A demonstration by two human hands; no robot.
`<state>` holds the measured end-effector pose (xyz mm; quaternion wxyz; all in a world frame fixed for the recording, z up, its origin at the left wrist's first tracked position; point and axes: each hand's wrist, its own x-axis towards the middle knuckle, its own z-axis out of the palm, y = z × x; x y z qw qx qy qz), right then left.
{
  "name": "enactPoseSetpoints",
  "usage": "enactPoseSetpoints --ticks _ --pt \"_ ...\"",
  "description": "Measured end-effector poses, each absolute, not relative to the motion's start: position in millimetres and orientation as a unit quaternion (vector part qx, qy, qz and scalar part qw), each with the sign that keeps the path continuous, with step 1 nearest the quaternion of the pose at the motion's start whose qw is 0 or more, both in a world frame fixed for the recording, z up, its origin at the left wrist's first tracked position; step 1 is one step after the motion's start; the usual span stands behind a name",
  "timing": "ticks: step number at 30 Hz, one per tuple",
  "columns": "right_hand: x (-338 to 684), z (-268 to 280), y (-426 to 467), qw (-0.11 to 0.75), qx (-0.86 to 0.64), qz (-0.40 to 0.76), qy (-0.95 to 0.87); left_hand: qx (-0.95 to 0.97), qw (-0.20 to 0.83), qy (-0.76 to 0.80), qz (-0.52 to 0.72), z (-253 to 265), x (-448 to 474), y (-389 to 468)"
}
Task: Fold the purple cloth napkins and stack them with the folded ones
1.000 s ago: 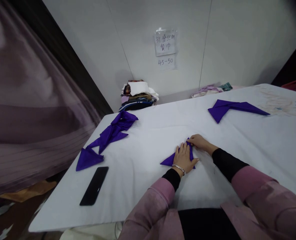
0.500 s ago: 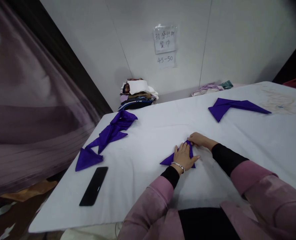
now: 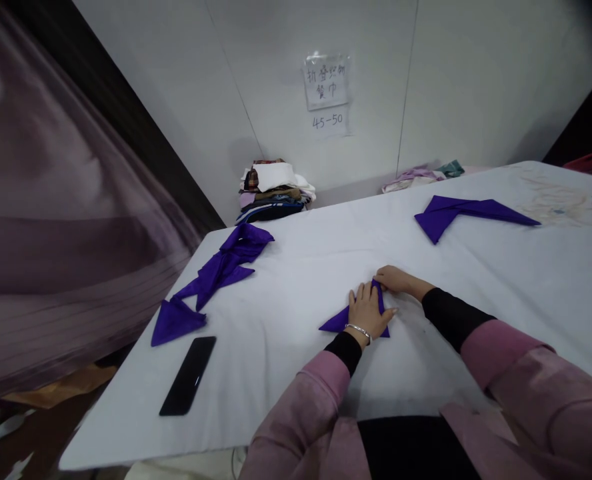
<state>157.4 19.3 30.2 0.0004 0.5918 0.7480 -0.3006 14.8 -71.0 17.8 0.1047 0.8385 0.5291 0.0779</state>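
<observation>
A purple cloth napkin, folded to a triangular shape, lies on the white-covered table in front of me. My left hand rests flat over its middle with the fingers spread, hiding much of it. At the napkin's far tip, my right hand has its fingers closed in a pinch on the cloth. Farther right lies another folded purple napkin, long and pointed. On the left side, folded purple cloth and a small purple triangle lie close together.
A black phone lies near the left edge of the white tablecloth. Behind the table are a stack of folded clothes and more cloth. Handwritten paper signs hang on the wall. A draped curtain borders the left side.
Both hands stay on the same napkin. The left hand's fingers have shifted slightly downward, away from the far tip. The camera view has moved a little.
</observation>
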Motion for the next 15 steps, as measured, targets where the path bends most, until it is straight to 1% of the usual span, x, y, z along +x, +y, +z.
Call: enactPoseSetpoints --ticks 4,11,15 --pt "157.4 31.5 19.4 0.019 0.579 -0.268 0.769 0.848 0.108 0.515 0.071 15.4 13.4 -71.7" --pt "152.6 31.2 23.2 0.051 0.557 -0.177 0.81 0.851 0.105 0.513 0.041 17.2 14.2 -71.7" --pt "153.4 30.8 23.1 0.064 0.59 -0.152 0.791 0.848 0.107 0.516 0.05 16.7 14.7 -71.7"
